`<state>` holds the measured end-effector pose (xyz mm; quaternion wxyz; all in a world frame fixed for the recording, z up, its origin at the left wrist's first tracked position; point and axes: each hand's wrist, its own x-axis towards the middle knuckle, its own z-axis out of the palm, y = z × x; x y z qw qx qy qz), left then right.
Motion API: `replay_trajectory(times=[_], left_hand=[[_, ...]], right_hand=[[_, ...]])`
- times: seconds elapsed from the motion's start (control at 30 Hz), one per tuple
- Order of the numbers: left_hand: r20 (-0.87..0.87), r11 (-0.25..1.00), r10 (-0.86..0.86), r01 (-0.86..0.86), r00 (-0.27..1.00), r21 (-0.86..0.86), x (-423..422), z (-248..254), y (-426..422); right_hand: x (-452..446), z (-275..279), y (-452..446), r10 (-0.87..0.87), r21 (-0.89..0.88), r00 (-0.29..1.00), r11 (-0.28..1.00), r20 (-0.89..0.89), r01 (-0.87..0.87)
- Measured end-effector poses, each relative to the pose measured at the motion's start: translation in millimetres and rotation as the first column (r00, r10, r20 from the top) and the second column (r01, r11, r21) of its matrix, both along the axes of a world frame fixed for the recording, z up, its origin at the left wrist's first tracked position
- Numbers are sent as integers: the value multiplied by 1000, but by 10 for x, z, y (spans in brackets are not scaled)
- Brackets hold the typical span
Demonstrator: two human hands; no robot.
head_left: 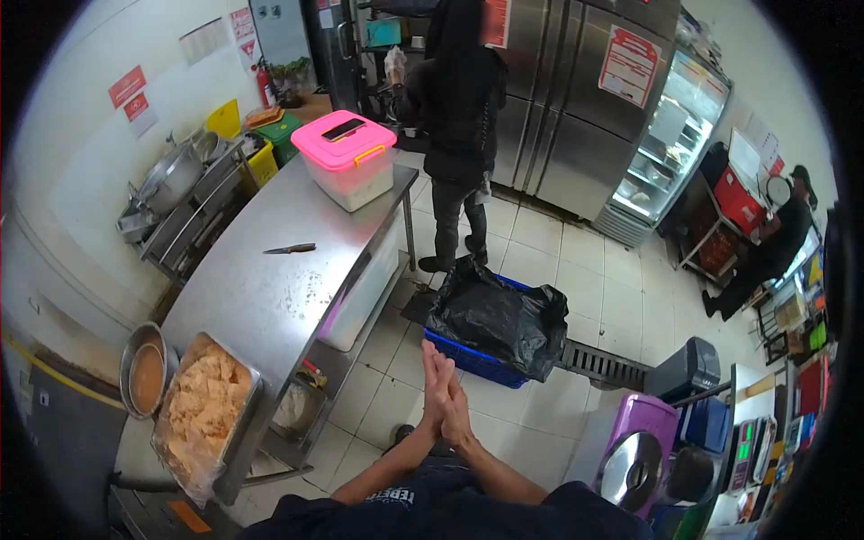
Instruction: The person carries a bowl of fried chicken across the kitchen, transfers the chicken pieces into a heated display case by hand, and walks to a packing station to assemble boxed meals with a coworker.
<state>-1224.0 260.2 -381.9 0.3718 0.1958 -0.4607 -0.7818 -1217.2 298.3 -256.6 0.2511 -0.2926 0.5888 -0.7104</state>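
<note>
Left hand [431,389]: flat, fingers straight and close together, palm against the right one; it holds no object that can be seen, to the right of the steel table [229,288].
Right hand [457,416]: pressed to the left palm, fingers extended; whether anything thin lies between the palms cannot be told.
Blue crate [472,361]: on the tiled floor, right of the steel table, its near corner just beyond the fingertips in the view.
Black plastic bag [490,313]: lining the crate and draped over its rim.
Pink-lidded box [349,180]: on the steel table's far end, a dark flat object [344,130] on its lid.
Knife [291,248]: lying around the steel table's middle.
Metal tray [256,394]: at the steel table's near end, heaped with pale orange chunks [211,382].
Co-worker [459,117]: standing beyond the steel table's far end, in dark clothes.
</note>
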Motion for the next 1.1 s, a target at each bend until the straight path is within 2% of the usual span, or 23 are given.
replay_trajectory(times=[0.07, 0.13, 0.17, 0.23, 0.3, 0.37, 0.4, 0.43, 0.47, 0.5, 0.53, 0.57, 0.6, 0.67, 0.73, 0.77, 0.83, 0.87, 0.97, 1.0, 1.03, 1.07, 1.1], left_hand=[[158, 993, -104, 93, 982, 73, 115, 769, 53], [230, 989, -133, 112, 964, 99, 133, 1124, 65], [242, 988, -143, 123, 960, 95, 151, 1118, -4], [257, 999, -39, 41, 966, -5, 173, 944, -223], [244, 994, 55, -31, 968, -101, 144, 726, -408], [248, 988, 84, -48, 965, -146, 253, 682, -470], [278, 988, 115, -79, 954, -135, 263, 733, -537], [300, 985, 147, -112, 942, -131, 225, 795, -585], [242, 989, 108, -79, 964, -125, 149, 639, -551], [183, 992, 66, -45, 981, -121, 80, 444, -422], [137, 987, -141, 150, 981, -60, -62, 382, -4], [88, 939, -341, 343, 936, -6, -198, 326, 325], [132, 900, -431, 436, 893, -11, -119, 652, 521], [186, 876, -467, 480, 865, -35, -31, 1146, 679], [205, 877, -463, 480, 862, -38, -24, 1220, 726], [206, 881, -454, 471, 867, -36, -71, 1221, 735], [224, 903, -408, 428, 885, -47, -150, 1093, 716], [233, 917, -373, 395, 898, -53, -215, 1005, 673], [232, 944, -305, 326, 924, -56, -314, 857, 407], [220, 969, -227, 242, 949, -46, -302, 821, 163], [210, 987, -145, 157, 967, -40, -294, 827, 12], [210, 985, -153, 167, 966, -51, -276, 807, 20], [175, 967, -154, 184, 972, -174, -263, 763, 84]], right_hand=[[39, 74, 98, -141, -31, 989, 989, 45, 142], [29, -91, 218, -159, 17, 986, 987, 50, 159], [29, -194, 220, -164, 47, 985, 986, 55, 161], [-80, -310, 382, -170, -16, 976, 985, 133, 173], [-422, -297, 631, -445, -85, 894, 890, 42, 447], [-545, -262, 868, -686, -159, 727, 721, -25, 675], [-521, -195, 927, -699, -166, 715, 707, -20, 687], [-485, -86, 974, -774, -109, 633, 630, -12, 769], [-476, -2, 996, -840, -56, 543, 543, -8, 838], [-368, -36, 941, -850, -39, 526, 525, 13, 850], [-203, -93, 830, -778, -42, 628, 628, -3, 777], [5, -109, 672, -617, 4, 783, 785, -82, 619], [39, -11, 689, -481, 3, 868, 875, -121, 485], [-17, 24, 763, -346, -21, 927, 938, -143, 347], [-37, 19, 827, -302, -21, 940, 953, -157, 302], [-70, 7, 862, -306, -28, 937, 952, -167, 306], [-90, -64, 908, -413, -106, 911, 906, -18, 409], [-150, -119, 959, -414, -112, 910, 905, -9, 411], [-536, -326, 1343, -724, -168, 690, 680, 0, 714], [-565, -338, 1420, -807, -183, 590, 579, 9, 795], [-529, -311, 1438, -812, -183, 584, 571, 21, 800], [-514, -260, 1451, -848, -178, 522, 501, 96, 847], [-539, -201, 1467, -876, -175, 454, 427, 164, 887]])
